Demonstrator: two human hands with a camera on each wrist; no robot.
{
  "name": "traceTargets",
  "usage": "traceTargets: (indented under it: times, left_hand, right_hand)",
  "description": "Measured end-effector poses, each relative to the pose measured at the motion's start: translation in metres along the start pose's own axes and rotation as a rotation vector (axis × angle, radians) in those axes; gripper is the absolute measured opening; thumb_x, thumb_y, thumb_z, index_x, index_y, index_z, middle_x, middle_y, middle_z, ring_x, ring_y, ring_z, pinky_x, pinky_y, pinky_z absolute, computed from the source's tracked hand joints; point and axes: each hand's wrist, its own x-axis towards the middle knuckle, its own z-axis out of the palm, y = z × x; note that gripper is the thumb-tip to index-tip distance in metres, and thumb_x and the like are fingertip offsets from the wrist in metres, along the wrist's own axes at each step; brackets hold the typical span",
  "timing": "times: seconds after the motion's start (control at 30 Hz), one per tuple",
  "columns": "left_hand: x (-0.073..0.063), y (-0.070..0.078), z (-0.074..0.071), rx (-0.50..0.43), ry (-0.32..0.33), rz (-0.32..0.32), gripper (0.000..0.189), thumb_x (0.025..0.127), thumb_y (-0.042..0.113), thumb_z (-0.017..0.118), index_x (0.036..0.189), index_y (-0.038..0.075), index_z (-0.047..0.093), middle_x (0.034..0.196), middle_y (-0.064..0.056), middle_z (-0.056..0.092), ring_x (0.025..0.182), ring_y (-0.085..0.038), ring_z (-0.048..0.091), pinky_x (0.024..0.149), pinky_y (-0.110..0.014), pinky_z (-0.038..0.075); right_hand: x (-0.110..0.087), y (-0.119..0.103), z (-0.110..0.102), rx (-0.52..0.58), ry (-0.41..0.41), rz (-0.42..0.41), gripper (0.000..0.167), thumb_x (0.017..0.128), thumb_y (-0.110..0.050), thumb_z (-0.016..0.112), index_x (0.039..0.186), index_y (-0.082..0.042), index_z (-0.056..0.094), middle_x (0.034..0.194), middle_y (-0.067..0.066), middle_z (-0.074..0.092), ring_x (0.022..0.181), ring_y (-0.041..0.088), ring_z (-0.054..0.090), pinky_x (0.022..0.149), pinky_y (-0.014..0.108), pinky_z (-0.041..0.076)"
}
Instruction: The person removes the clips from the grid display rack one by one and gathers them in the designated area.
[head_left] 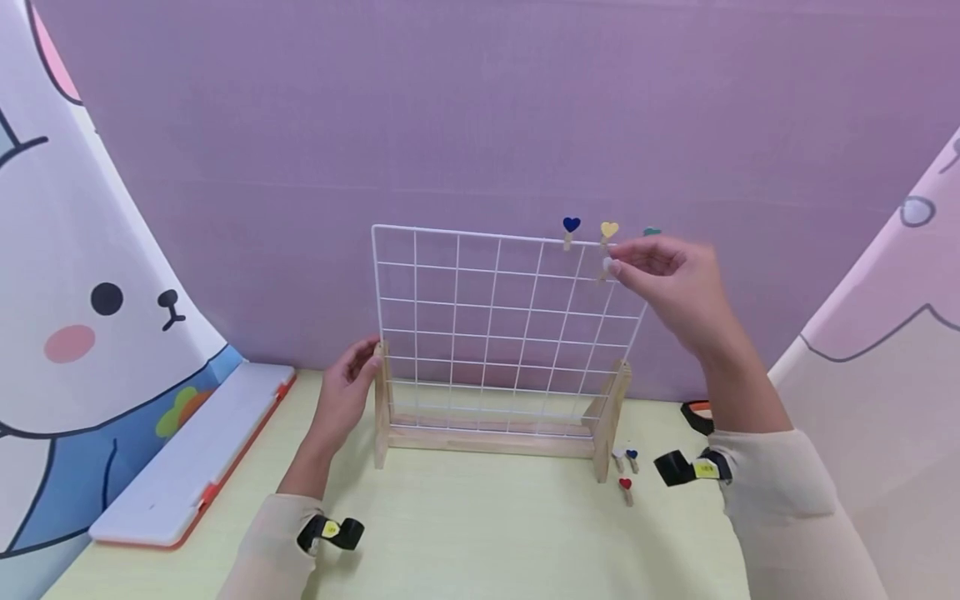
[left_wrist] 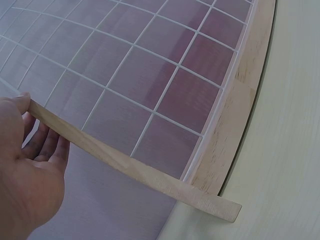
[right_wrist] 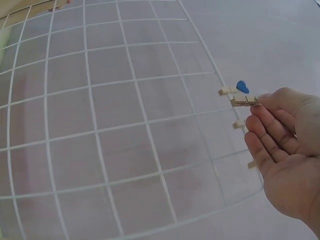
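A white wire grid [head_left: 498, 237] stands upright in a wooden base [head_left: 487, 442]. My left hand [head_left: 348, 387] grips the top of the left wooden upright [left_wrist: 125, 162], thumb on its near side and fingers behind. Near the grid's top right corner, my right hand [head_left: 671, 287] pinches a small wooden clothespin [right_wrist: 243, 101] with a pale heart between thumb and forefinger. Along the top wire sit a clothespin with a blue heart [head_left: 572, 225], one with a yellow heart [head_left: 609, 229] and one with a green heart [head_left: 652, 230], partly hidden by my right hand.
Beside the base's right foot lie three loose clothespins: a white-heart one [head_left: 618, 457], a blue-heart one [head_left: 633, 460] and a red-heart one [head_left: 626, 490]. A flat white case [head_left: 187, 467] with an orange edge lies at left. A dark-and-orange object [head_left: 697, 415] sits behind my right forearm.
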Motion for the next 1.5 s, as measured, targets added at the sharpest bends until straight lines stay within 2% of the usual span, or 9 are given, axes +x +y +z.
traceTargets:
  times: [0.13, 0.3, 0.5, 0.8, 1.0, 1.17, 1.5]
  left_hand:
    - [0.001, 0.000, 0.000, -0.005, 0.002, 0.009, 0.045, 0.108, 0.024, 0.055, 0.149, 0.005, 0.051, 0.143, -0.016, 0.056, 0.117, 0.001, 0.056, 0.099, -0.005, 0.047]
    - [0.001, -0.001, 0.000, -0.005, 0.002, 0.014, 0.045, 0.108, 0.023, 0.055, 0.149, 0.005, 0.051, 0.143, -0.016, 0.057, 0.117, 0.000, 0.056, 0.099, -0.005, 0.047]
    - [0.001, -0.001, 0.000, -0.003, 0.007, 0.015, 0.045, 0.108, 0.024, 0.055, 0.149, 0.005, 0.051, 0.142, -0.017, 0.057, 0.116, 0.000, 0.056, 0.099, -0.006, 0.047]
    - [0.001, 0.000, 0.001, 0.011, 0.001, -0.001, 0.045, 0.108, 0.026, 0.055, 0.149, 0.007, 0.052, 0.144, -0.015, 0.057, 0.119, -0.002, 0.056, 0.099, -0.005, 0.046]
    - [0.001, -0.001, 0.000, 0.009, 0.003, 0.001, 0.045, 0.108, 0.025, 0.055, 0.149, 0.007, 0.052, 0.143, -0.015, 0.057, 0.118, -0.001, 0.056, 0.099, -0.005, 0.046]
    - [0.001, -0.001, 0.000, 0.008, 0.002, 0.003, 0.046, 0.108, 0.025, 0.055, 0.149, 0.006, 0.051, 0.144, -0.015, 0.056, 0.119, -0.001, 0.055, 0.099, -0.005, 0.046]
    - [0.002, -0.002, 0.000, 0.010, 0.004, 0.007, 0.045, 0.108, 0.026, 0.055, 0.149, 0.006, 0.052, 0.144, -0.015, 0.057, 0.120, -0.001, 0.055, 0.100, -0.005, 0.046]
  right_hand:
    - [-0.011, 0.010, -0.004, -0.043, -0.011, 0.032, 0.024, 0.095, -0.015, 0.075, 0.116, -0.001, 0.074, 0.094, -0.017, 0.076, 0.092, 0.006, 0.072, 0.083, 0.012, 0.058]
    - [-0.026, 0.024, -0.008, -0.124, -0.045, 0.100, 0.031, 0.097, -0.026, 0.074, 0.121, -0.006, 0.073, 0.099, -0.016, 0.077, 0.094, 0.003, 0.072, 0.085, 0.010, 0.056]
    - [-0.046, 0.048, -0.014, -0.198, -0.063, 0.116, 0.031, 0.099, -0.030, 0.072, 0.122, -0.009, 0.073, 0.102, -0.017, 0.075, 0.096, 0.000, 0.070, 0.083, 0.007, 0.054]
    - [-0.079, 0.084, -0.017, -0.158, -0.068, 0.160, 0.029, 0.098, -0.022, 0.072, 0.120, -0.003, 0.072, 0.101, -0.011, 0.076, 0.092, -0.001, 0.068, 0.081, 0.010, 0.055]
    - [-0.102, 0.105, -0.016, -0.150, -0.087, 0.252, 0.033, 0.099, -0.028, 0.072, 0.122, -0.003, 0.071, 0.105, -0.005, 0.077, 0.094, -0.002, 0.069, 0.082, 0.011, 0.056]
    - [-0.120, 0.122, -0.014, -0.153, -0.097, 0.267, 0.032, 0.099, -0.028, 0.072, 0.120, -0.004, 0.073, 0.105, 0.000, 0.077, 0.094, -0.001, 0.070, 0.081, 0.013, 0.057]
    - [-0.146, 0.147, -0.008, -0.137, -0.090, 0.321, 0.033, 0.096, -0.028, 0.075, 0.119, -0.004, 0.073, 0.101, -0.009, 0.078, 0.093, -0.003, 0.070, 0.079, 0.015, 0.058]
